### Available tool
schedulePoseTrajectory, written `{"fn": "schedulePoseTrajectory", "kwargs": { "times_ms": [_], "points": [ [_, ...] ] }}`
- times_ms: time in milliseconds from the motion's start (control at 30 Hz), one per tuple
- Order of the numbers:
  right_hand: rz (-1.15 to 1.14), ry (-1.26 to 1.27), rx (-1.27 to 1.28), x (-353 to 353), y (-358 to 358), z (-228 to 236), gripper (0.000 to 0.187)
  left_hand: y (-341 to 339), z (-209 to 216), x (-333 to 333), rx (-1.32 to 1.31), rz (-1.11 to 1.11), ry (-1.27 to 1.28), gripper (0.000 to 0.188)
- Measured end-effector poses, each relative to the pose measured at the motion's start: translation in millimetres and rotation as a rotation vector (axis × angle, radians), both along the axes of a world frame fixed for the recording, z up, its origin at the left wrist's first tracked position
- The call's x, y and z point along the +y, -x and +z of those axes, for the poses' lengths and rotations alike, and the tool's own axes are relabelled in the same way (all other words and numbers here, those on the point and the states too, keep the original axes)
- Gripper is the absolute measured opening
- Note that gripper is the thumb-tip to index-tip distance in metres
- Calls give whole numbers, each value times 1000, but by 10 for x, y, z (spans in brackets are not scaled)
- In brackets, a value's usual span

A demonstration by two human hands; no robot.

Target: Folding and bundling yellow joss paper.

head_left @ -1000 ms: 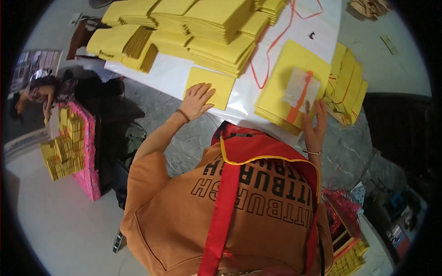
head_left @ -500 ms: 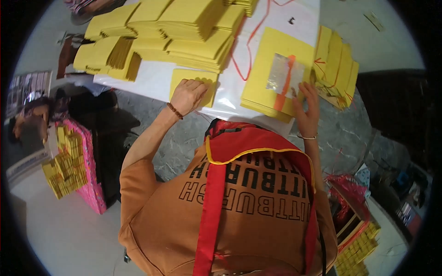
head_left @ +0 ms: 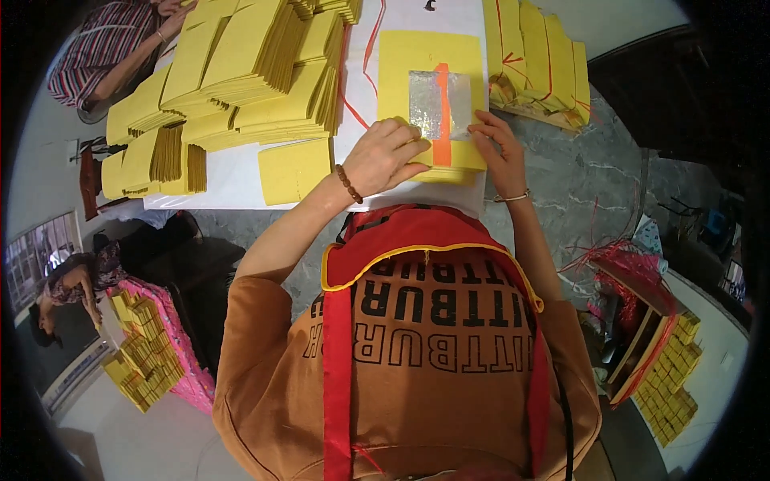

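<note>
A stack of yellow paper sheets [head_left: 401,52] lies by the table's front edge. On its top sheet is a square of silvery foil [head_left: 423,100], crossed by an upright orange strip [head_left: 443,154]. Over the lower left of the stack my left hand [head_left: 385,159] is closed, fingers curled at the foil's lower left corner; anything pinched there is hidden. My right hand [head_left: 501,152] rests at the stack's right edge with its fingers apart, their tips beside the foil. A folded yellow paper [head_left: 293,172] lies left of my left wrist.
Folded yellow paper piles [head_left: 249,60] fill the table's left side. Red string [head_left: 370,60] runs over the white tabletop [head_left: 353,148]. Tied yellow bundles [head_left: 533,52] stand beyond the right edge. At far left are another person's striped sleeve [head_left: 108,52] and a pink-edged table [head_left: 172,353].
My left hand has left the folded yellow paper and moved right onto the stack. My right hand stays at the stack's right edge. The whole view has shifted.
</note>
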State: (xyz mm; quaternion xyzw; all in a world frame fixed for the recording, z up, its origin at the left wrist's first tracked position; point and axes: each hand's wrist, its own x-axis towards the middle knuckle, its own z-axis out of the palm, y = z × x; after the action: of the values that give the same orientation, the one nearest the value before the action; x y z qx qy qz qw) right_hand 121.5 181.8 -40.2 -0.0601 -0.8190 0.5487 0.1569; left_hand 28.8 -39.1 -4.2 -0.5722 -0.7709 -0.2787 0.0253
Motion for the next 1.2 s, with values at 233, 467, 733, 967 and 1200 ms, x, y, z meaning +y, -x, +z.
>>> {"fn": "schedulePoseTrajectory", "kwargs": {
  "times_ms": [233,467,733,967,1200],
  "points": [
    [-31,162,-19,-9,0,-31,31,96,8,55,-402,-10,-93,14],
    [-8,256,19,-35,-8,-56,33,159,87,58,-573,96,61,18],
    [-14,307,-16,-35,-10,-48,27,168,138,76,-714,165,111,18],
    [10,-72,67,-8,43,-78,27,243,46,82,-882,232,120,21],
    [-8,507,6,2,116,-222,22,361,326,-133,-639,25,-72,36]
  ]
}}
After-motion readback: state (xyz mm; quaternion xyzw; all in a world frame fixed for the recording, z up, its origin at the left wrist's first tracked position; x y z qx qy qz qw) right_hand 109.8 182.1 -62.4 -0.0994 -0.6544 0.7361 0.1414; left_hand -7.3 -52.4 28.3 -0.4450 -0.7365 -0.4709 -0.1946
